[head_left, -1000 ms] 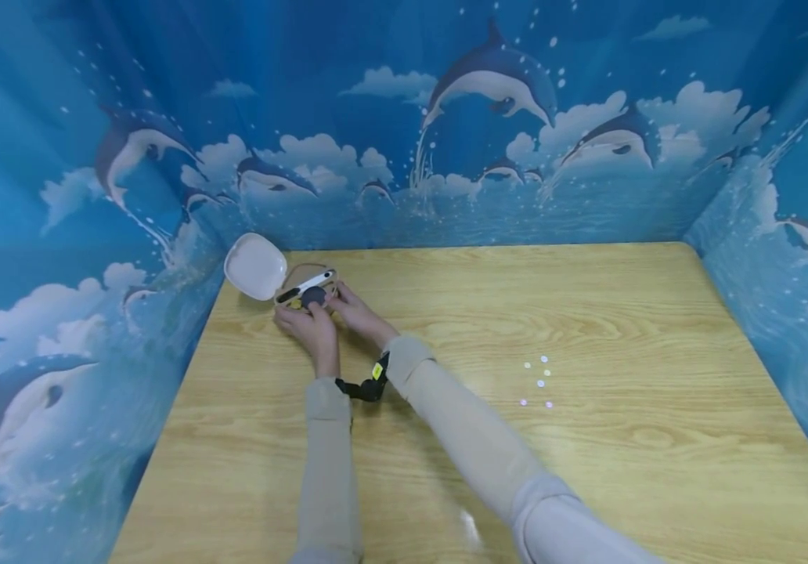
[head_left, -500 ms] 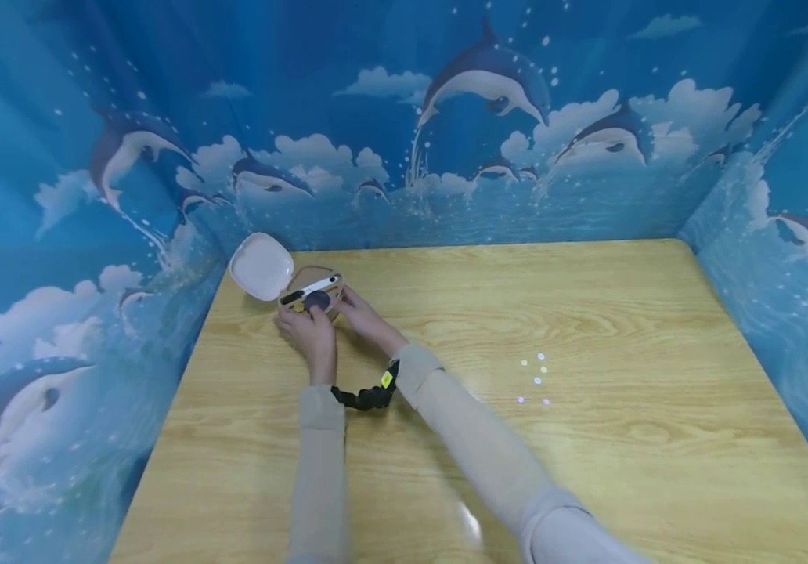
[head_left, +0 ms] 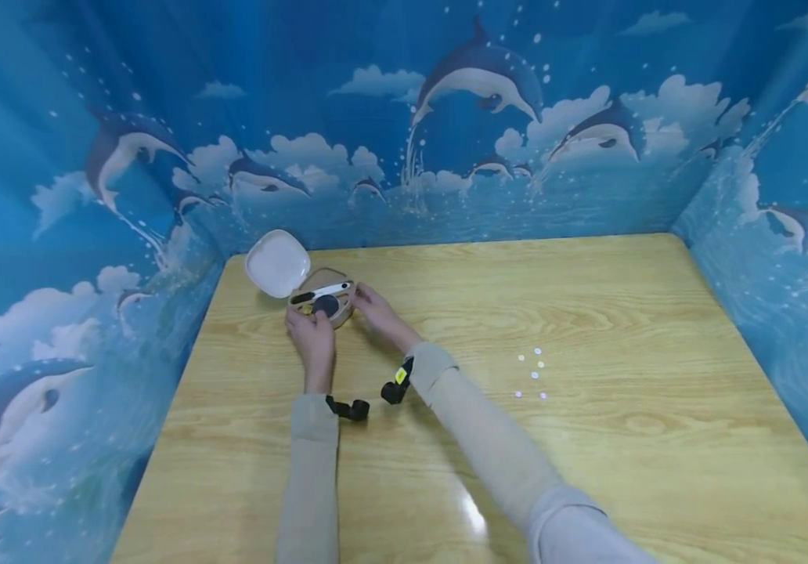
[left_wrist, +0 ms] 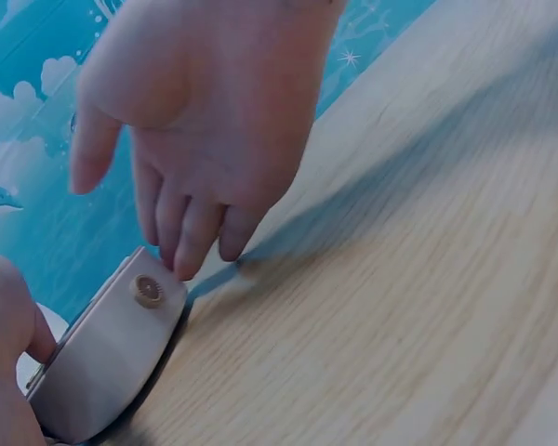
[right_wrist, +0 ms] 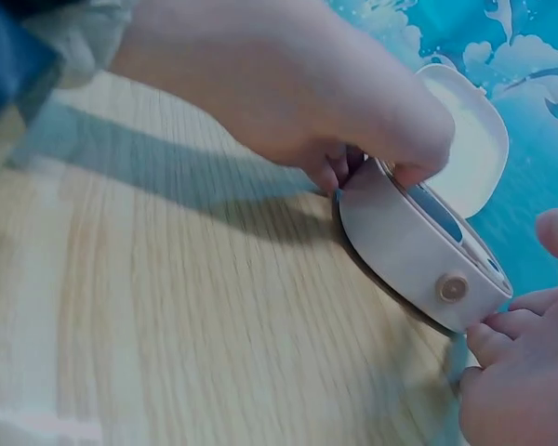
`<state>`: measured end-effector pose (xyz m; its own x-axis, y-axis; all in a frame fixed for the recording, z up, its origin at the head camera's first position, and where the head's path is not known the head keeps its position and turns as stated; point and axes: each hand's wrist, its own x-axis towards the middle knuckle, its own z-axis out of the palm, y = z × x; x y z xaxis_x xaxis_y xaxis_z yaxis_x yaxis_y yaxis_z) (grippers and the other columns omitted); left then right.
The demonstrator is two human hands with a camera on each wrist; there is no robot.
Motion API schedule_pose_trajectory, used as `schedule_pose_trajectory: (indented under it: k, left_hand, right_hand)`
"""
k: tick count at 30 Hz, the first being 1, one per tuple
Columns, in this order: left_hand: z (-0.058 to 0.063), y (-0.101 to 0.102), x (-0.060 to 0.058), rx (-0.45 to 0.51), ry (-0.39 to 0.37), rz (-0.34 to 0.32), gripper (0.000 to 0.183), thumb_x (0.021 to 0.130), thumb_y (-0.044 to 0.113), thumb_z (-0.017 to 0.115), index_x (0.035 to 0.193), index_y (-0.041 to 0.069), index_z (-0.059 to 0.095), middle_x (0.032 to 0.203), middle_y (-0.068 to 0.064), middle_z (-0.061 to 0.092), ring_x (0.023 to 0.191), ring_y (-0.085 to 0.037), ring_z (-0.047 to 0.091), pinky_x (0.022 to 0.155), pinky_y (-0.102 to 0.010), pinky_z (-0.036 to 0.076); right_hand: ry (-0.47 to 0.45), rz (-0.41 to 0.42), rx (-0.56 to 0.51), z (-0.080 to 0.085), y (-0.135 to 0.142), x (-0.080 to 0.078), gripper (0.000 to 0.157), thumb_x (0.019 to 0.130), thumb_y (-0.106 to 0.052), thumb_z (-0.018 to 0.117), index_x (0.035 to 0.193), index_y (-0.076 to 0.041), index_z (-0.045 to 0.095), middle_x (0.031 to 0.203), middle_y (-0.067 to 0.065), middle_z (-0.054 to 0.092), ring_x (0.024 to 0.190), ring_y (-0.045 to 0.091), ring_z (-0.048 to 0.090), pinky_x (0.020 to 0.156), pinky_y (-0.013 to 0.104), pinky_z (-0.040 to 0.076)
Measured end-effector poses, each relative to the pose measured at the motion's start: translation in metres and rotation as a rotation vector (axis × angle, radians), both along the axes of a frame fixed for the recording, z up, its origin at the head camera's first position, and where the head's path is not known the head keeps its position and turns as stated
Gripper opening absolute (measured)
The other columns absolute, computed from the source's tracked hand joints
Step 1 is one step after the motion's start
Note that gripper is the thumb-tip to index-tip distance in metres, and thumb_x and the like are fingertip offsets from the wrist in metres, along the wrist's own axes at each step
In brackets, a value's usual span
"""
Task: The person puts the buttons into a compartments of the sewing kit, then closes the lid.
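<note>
A small pale case (right_wrist: pixel 391 246) with a round tan button clasp (right_wrist: pixel 453 288) rests on the table, its white lid (head_left: pixel 277 263) flipped up at the far left. Inside lie a white tool with a black end (head_left: pixel 330 290) and a dark round piece (head_left: pixel 326 305). My left hand (head_left: pixel 314 345) grips the case's near left wall, thumb over the rim and fingers outside. My right hand (head_left: pixel 381 317) touches the opposite end with its fingertips; in the left wrist view those fingers extend loosely and the thumb stands apart. The other contents are too small to tell.
Several small pale round discs, button-like (head_left: pixel 534 375), lie scattered on the wooden table (head_left: pixel 629 454) to the right. A blue curtain with dolphins (head_left: pixel 376 102) hangs behind the table and along both sides. Dark wrist cameras (head_left: pixel 394 392) sit between the forearms.
The open case has slid a little to the right and nearer, with the left hand still gripping it. My right hand has drawn back from the dark round piece to the case's right end.
</note>
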<state>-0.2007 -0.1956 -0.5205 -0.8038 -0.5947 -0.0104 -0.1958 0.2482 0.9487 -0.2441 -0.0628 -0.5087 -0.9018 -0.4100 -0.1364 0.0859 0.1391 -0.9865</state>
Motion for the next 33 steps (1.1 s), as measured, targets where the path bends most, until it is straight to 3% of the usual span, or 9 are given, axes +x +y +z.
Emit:
schedule_pose_trajectory:
  k: [6,9,16,25,29,33]
  left_hand:
    - [0.004,0.004,0.005,0.009,-0.016,-0.057,0.066,0.096,0.009,0.05,0.155,0.001,0.02,0.154,-0.02,0.028,0.142,-0.03,0.029,0.119,-0.039,0.026]
    - [0.005,0.006,0.006,-0.006,0.008,-0.085,0.064,0.094,0.006,0.052,0.153,-0.001,0.026,0.151,-0.022,0.032,0.142,-0.032,0.031,0.119,-0.039,0.026]
    - [0.005,0.014,0.008,0.022,-0.025,-0.14,0.065,0.095,0.007,0.051,0.154,0.0,0.025,0.154,-0.02,0.031,0.143,-0.029,0.03,0.12,-0.039,0.026]
    - [0.005,0.025,0.009,0.05,0.014,-0.221,0.06,0.093,0.003,0.049,0.152,0.004,0.034,0.155,-0.014,0.036,0.144,-0.022,0.031,0.119,-0.034,0.027]
    - [0.005,0.03,0.01,0.038,0.028,-0.251,0.057,0.093,0.002,0.048,0.149,0.003,0.04,0.152,-0.014,0.041,0.142,-0.021,0.034,0.118,-0.034,0.03]
    - [0.004,0.036,0.011,0.028,0.014,-0.299,0.06,0.094,0.003,0.048,0.153,0.004,0.035,0.156,-0.014,0.036,0.145,-0.021,0.03,0.119,-0.033,0.028]
  right_hand:
    - [0.008,0.024,0.032,-0.002,0.016,-0.002,0.056,0.108,-0.027,0.038,0.155,0.0,0.024,0.16,0.017,0.028,0.147,0.028,0.026,0.121,0.037,0.024]
    - [0.02,0.029,0.037,-0.001,0.023,-0.002,0.055,0.108,-0.026,0.038,0.155,0.0,0.025,0.159,0.017,0.029,0.146,0.028,0.027,0.12,0.038,0.025]
    - [0.069,0.014,0.105,-0.001,0.035,-0.003,0.054,0.107,-0.023,0.04,0.154,0.002,0.028,0.157,0.018,0.032,0.145,0.029,0.029,0.12,0.037,0.027]
    - [0.185,-0.132,0.235,-0.008,0.05,-0.004,0.042,0.106,-0.013,0.042,0.145,0.002,0.046,0.146,0.017,0.049,0.138,0.028,0.043,0.115,0.036,0.035]
    - [0.205,-0.181,0.249,-0.008,0.057,-0.003,0.038,0.105,-0.013,0.045,0.14,0.002,0.053,0.14,0.017,0.055,0.133,0.028,0.049,0.112,0.036,0.041]
    - [0.234,-0.228,0.238,-0.005,0.064,0.001,0.035,0.102,-0.008,0.05,0.134,0.005,0.058,0.133,0.02,0.06,0.126,0.03,0.055,0.106,0.038,0.047]
